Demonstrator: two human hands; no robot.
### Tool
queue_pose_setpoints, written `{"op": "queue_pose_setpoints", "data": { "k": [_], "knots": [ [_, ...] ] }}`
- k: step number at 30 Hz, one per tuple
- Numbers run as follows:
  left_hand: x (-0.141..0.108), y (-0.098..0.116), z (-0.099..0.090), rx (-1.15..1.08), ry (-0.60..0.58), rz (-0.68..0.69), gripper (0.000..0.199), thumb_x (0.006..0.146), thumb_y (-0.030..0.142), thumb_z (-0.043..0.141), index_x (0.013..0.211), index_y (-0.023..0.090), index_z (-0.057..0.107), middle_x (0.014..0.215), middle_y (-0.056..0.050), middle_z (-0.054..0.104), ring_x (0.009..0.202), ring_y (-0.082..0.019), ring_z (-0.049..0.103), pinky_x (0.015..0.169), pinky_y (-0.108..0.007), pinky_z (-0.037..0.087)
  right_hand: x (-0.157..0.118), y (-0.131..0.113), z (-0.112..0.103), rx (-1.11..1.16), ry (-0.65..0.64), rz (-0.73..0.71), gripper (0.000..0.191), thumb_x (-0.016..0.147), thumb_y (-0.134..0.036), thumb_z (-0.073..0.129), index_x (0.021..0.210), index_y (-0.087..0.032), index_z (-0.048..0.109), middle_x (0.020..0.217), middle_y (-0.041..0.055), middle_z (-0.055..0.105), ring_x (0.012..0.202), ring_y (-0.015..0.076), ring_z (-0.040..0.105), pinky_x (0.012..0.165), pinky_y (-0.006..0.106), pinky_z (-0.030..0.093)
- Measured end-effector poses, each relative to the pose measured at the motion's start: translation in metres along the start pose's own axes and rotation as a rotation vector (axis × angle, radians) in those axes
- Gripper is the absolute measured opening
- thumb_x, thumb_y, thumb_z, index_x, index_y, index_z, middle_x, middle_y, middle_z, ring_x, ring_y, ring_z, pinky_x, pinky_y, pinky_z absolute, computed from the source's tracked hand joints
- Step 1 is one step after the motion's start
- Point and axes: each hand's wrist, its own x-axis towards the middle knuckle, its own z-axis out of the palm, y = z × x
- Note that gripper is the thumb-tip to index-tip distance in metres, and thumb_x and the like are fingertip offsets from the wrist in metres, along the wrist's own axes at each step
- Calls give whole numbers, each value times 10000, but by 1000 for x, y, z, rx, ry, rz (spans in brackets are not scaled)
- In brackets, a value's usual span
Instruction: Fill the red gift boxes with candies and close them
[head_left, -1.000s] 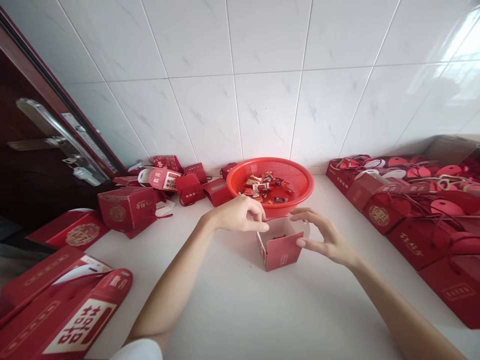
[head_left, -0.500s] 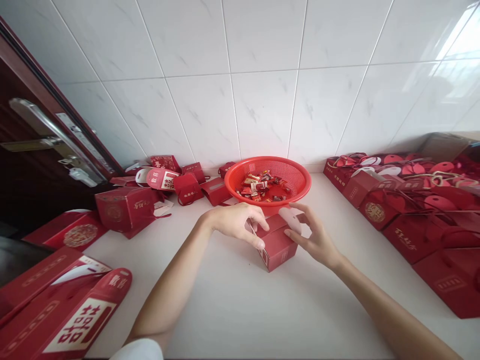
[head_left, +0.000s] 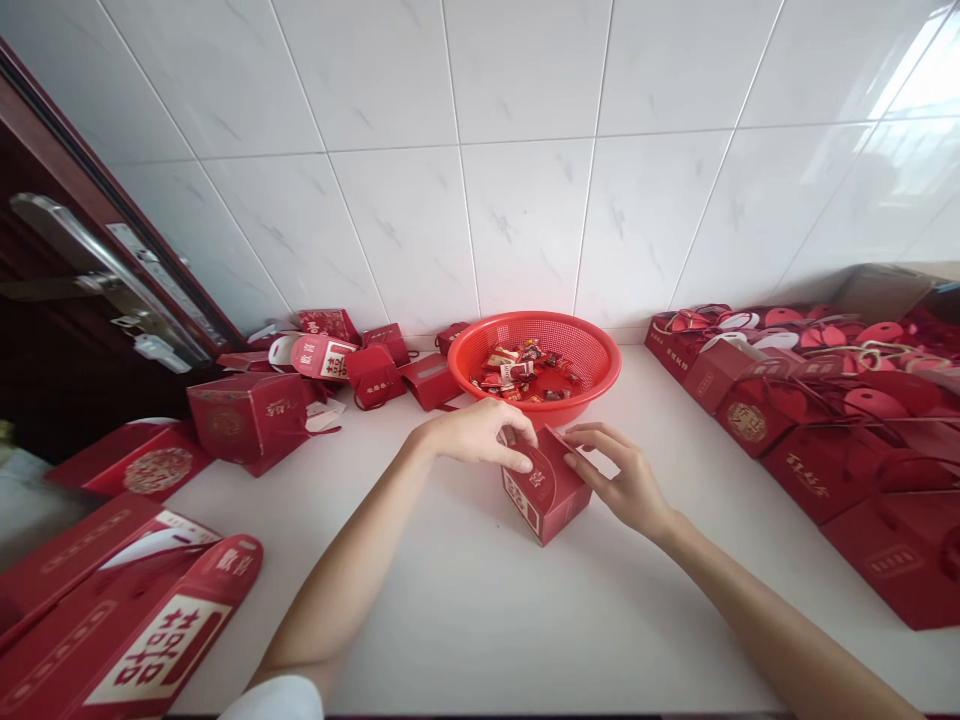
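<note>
Small red box [head_left: 566, 514], part closed

Curl left hand [head_left: 478, 436] over the box's top, well back from the near edge of the bench [head_left: 480, 630], touching it; cannot tell whether clamped. Rest right hand [head_left: 631, 484] at the box's right top edge, finger and thumb near each other; cannot tell whether pinching. Judge closing about half done: lettered flap [head_left: 546, 486] already folded across from the left, pale flap [head_left: 602, 461] behind the right hand apparently not yet flat. Find wrapped sweets [head_left: 517, 374] left in the red basket [head_left: 600, 346] toward the far edge, finished-looking boxes [head_left: 814, 470] in rows along the right edge, looser boxes [head_left: 251, 415] about the far left corner
</note>
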Motion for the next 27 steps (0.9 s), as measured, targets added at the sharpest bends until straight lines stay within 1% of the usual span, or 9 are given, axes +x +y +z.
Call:
{"op": "queue_pose_setpoints", "data": {
  "k": [2, 4, 8, 12, 15, 18, 21, 23, 27],
  "knots": [
    [1, 0, 2, 12, 44, -13, 221, 754, 368, 786, 855, 185, 714, 920, -29, 709, 854, -188, 653, 753, -284, 491, 0, -2, -1, 4, -42, -17, 237, 978, -386, 571, 1109, -237, 701, 1090, 105, 714, 990, 237, 690, 848, 395, 586],
    [5, 3, 9, 15, 84, -16, 230, 760, 383, 781, 801, 180, 683, 922, -30, 672, 850, -185, 641, 740, -286, 490, 1, -3, -5, 11, -66, -8, 269, 981, -407, 564, 1130, -232, 704, 1114, 115, 713, 1009, 241, 691, 829, 384, 592],
    [17, 11, 29, 34, 220, -1, 254, 767, 410, 778, 791, 189, 656, 944, -30, 611, 830, -181, 621, 728, -300, 490, 5, -2, -16, 10, -86, 65, 323, 987, -459, 536, 1103, -223, 725, 1111, 124, 717, 923, 228, 706, 726, 349, 597],
    [26, 15, 44, 19, 312, 4, 316, 744, 444, 802, 843, 192, 640, 942, -38, 634, 846, -202, 618, 778, -330, 499, 7, 3, -25, -11, -110, 52, 282, 951, -449, 603, 1072, -232, 736, 1127, 118, 716, 981, 247, 703, 820, 392, 595],
    [26, 17, 47, 7, 320, -12, 351, 750, 435, 795, 937, 201, 613, 1031, -51, 648, 948, -231, 624, 838, -348, 504, 7, 8, -27, -23, -132, 16, 248, 940, -404, 629, 1102, -249, 735, 1160, 113, 707, 1045, 258, 692, 883, 424, 587],
    [22, 21, 48, 31, 308, -39, 350, 787, 415, 758, 1037, 217, 611, 1110, -57, 626, 1027, -247, 619, 889, -366, 501, 6, 9, -27, -24, -116, 3, 226, 961, -377, 594, 1077, -258, 747, 1146, 108, 708, 1029, 249, 693, 862, 417, 596],
    [17, 27, 50, 55, 257, -70, 375, 853, 396, 683, 1187, 240, 614, 1214, -79, 587, 1092, -264, 615, 926, -388, 494, 6, 9, -27, -28, -109, -14, 210, 965, -361, 586, 1029, -257, 756, 1124, 104, 711, 999, 245, 692, 824, 406, 603],
    [16, 29, 51, 49, 210, -50, 389, 898, 378, 623, 1265, 254, 598, 1277, -85, 568, 1144, -270, 606, 941, -387, 489, 6, 7, -27, -37, -115, -23, 199, 964, -349, 586, 987, -251, 758, 1108, 103, 710, 981, 240, 690, 816, 402, 602],
    [18, 26, 49, 24, 150, 4, 354, 922, 401, 586, 1237, 242, 613, 1238, -72, 608, 1149, -271, 610, 893, -366, 500, 7, 5, -32, -61, -173, -23, 182, 945, -360, 619, 982, -245, 755, 1137, 109, 700, 992, 245, 687, 850, 421, 594]
  ]
}}
